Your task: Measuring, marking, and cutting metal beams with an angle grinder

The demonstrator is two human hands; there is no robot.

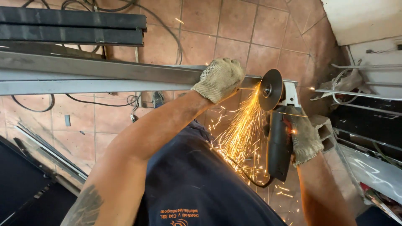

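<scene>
A long grey metal bar (96, 73) runs across the view from the left. My left hand (220, 78), in a knitted work glove, presses down on the bar close to its right end. My right hand (303, 136), also gloved, grips the black body of an angle grinder (278, 146). The grinder's dark disc (270, 89) meets the bar just right of my left hand. A shower of orange sparks (243, 129) falls from the cut toward my dark shirt.
Dark metal tubes (71, 27) lie stacked at the top left over a tiled floor (234, 29) with black cables (104, 102). Metal frames and rods (364, 96) crowd the right side. More bars (46, 152) lie at the lower left.
</scene>
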